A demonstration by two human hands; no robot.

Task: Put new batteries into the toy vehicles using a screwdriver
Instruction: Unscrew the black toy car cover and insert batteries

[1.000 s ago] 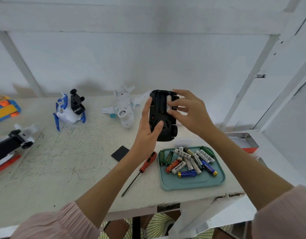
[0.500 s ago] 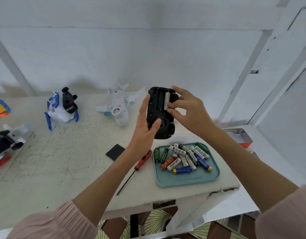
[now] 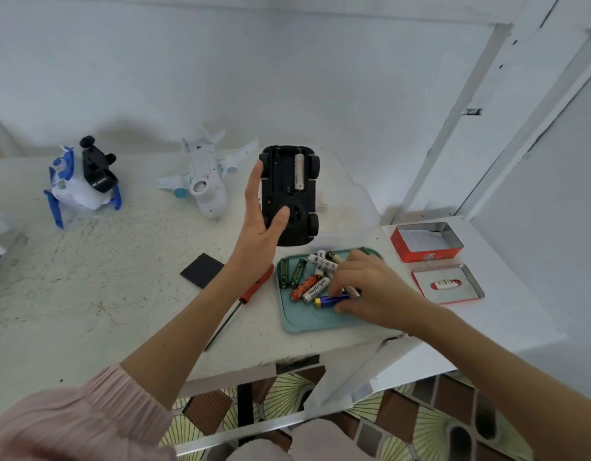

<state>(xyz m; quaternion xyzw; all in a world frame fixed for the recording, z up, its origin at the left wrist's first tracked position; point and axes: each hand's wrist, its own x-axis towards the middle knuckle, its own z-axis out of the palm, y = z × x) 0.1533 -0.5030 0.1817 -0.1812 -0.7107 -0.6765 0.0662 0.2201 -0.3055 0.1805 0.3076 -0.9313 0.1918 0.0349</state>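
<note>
My left hand [image 3: 259, 224] holds a black toy car [image 3: 289, 194] upside down above the table, its battery bay open with one white battery [image 3: 299, 171] seated in it. My right hand [image 3: 370, 291] is down in the teal tray [image 3: 300, 319], fingers closing around a blue battery [image 3: 330, 300] among several loose batteries [image 3: 309, 277]. A red-handled screwdriver [image 3: 251, 291] lies on the table, partly under my left forearm. The black battery cover [image 3: 202, 270] lies flat to the left of it.
A white toy airplane [image 3: 206, 181] and a white-blue toy with black parts [image 3: 81, 181] sit farther back on the table. An open red tin [image 3: 427, 242] and its lid [image 3: 449, 284] rest on the lower surface at right. The table's front edge [image 3: 287, 361] is chipped.
My right hand left the car's battery bay and dropped to the tray, onto the blue battery. The left hand still holds the car; the view tilted down.
</note>
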